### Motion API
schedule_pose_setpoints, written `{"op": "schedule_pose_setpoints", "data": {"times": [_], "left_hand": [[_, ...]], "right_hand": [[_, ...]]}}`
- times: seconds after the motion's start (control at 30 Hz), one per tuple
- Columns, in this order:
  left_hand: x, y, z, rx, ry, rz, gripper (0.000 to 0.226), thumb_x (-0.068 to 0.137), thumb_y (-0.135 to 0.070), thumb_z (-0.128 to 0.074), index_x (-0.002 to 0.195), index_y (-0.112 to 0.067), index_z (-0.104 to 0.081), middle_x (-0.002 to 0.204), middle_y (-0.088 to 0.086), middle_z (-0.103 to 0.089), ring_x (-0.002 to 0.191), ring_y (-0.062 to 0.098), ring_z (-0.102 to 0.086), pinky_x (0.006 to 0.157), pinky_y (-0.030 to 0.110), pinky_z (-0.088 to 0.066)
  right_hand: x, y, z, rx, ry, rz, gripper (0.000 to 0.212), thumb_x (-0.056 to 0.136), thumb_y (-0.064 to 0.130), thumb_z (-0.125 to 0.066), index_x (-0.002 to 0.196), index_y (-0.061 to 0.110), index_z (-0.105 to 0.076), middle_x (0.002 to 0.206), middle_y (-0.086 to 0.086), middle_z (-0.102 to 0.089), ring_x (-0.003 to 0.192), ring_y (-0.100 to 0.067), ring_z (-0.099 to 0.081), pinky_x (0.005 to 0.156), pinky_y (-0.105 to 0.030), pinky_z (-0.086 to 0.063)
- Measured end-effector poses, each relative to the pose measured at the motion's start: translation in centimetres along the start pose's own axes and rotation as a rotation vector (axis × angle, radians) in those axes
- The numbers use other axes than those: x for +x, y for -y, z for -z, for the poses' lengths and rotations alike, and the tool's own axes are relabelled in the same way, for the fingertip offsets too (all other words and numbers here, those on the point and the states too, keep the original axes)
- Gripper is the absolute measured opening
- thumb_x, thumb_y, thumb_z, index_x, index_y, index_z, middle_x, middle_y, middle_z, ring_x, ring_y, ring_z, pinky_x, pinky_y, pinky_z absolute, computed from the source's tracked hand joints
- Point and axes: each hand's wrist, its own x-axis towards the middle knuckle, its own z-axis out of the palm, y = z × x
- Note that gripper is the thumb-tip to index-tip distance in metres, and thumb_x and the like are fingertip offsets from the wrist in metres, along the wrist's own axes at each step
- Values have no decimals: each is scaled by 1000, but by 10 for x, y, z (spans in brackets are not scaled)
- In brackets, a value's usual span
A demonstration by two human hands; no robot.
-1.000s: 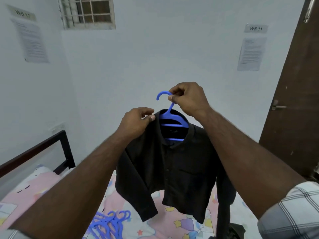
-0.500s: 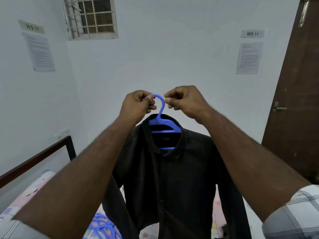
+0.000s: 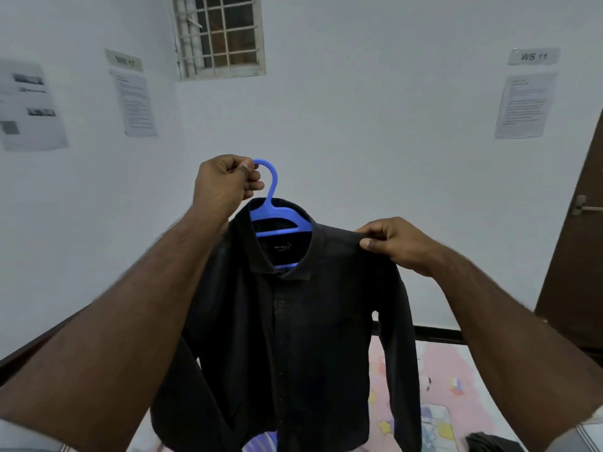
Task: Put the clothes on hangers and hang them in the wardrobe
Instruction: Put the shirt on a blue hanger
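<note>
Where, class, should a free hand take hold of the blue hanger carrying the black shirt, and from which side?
Grip the blue hanger at its bare hook and neck, coming from above: the black shirt drapes over both arms, leaving only that part exposed. The left hand already pinches the hook, while the right hand pinches the shoulder fabric.

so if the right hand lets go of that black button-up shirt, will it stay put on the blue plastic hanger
Probably. The black button-up shirt looks soft and limp, its sleeves hanging straight down. The blue plastic hanger looks rigid, held by the left hand alone. The shoulder pinched by the right hand might sag or slip slightly.
</note>
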Motion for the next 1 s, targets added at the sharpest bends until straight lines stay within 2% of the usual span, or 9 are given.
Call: {"op": "schedule_pose_setpoints", "data": {"times": [0.17, 0.3, 0.4, 0.47, 0.53, 0.6, 0.73, 0.87, 1.0], "left_hand": [[-4, -5, 70, 54, 65, 3, 20, 102, -30, -58, 114, -18, -68, 102, -1, -75, 96, 18, -73, 85, 34, -55], [-26, 18, 136, 326, 89, 103, 23, 98, -32, -63, 119, -24, -68, 107, -4, -74, 101, 16, -69, 95, 36, -52], [-55, 39, 178, 526, 124, 177, 18, 97, -32, -65, 108, -19, -72, 99, -3, -74, 93, 11, -69, 80, 25, -54], [-71, 50, 190, 462, 85, 206, 8, 97, -23, -66, 97, -16, -70, 85, -3, -74, 75, 0, -70, 61, 14, -52], [-79, 58, 194, 394, -32, 207, 6, 98, -15, -64, 95, -13, -69, 84, -1, -72, 65, -4, -67, 52, 8, -47], [-81, 62, 195, 299, -121, 215, 11, 100, -15, -61, 97, -10, -71, 82, 1, -73, 64, 1, -68, 52, 11, -49], [-82, 58, 196, 277, -131, 273, 28, 104, -26, -54, 90, -11, -72, 73, 3, -67, 62, 8, -62, 52, 19, -49], [-77, 52, 203, 362, -128, 244, 31, 104, -30, -53, 89, -12, -74, 81, 7, -68, 76, 18, -60, 73, 35, -46], [-76, 51, 195, 627, -157, 239, 24, 102, -23, -56, 89, -18, -75, 88, -1, -71, 86, 21, -63, 77, 34, -46]], "right_hand": [[20, 28, -26, 46, -91, 106, 20, 97, 5, -61, 102, 15, -76, 97, 1, -77, 96, -16, -73, 92, -34, -56], [31, 45, -33, 85, -106, 136, 18, 97, 5, -60, 104, 12, -76, 95, -3, -77, 93, -17, -73, 87, -30, -58], [37, 50, -33, 125, -118, 158, 18, 97, 4, -60, 102, 11, -75, 95, -6, -77, 90, -17, -73, 84, -28, -59], [41, 50, -32, 147, -118, 170, 18, 97, 3, -60, 103, 10, -75, 96, -8, -77, 90, -17, -72, 83, -27, -59], [43, 49, -31, 163, -105, 175, 18, 97, 3, -60, 103, 9, -75, 97, -7, -77, 89, -16, -72, 81, -23, -59], [46, 45, -29, 180, -85, 172, 18, 97, 3, -60, 102, 11, -75, 96, -6, -77, 89, -15, -72, 79, -21, -59], [51, 33, -16, 200, -36, 158, 18, 97, 3, -60, 101, 12, -75, 99, -10, -76, 93, -20, -71, 81, -25, -60], [56, 20, -2, 180, 29, 154, 19, 97, 4, -60, 104, 13, -76, 100, -9, -77, 98, -26, -72, 90, -39, -55], [60, 19, 1, 182, 58, 173, 19, 97, 3, -60, 104, 13, -75, 99, -6, -77, 96, -21, -73, 83, -26, -60]]}}
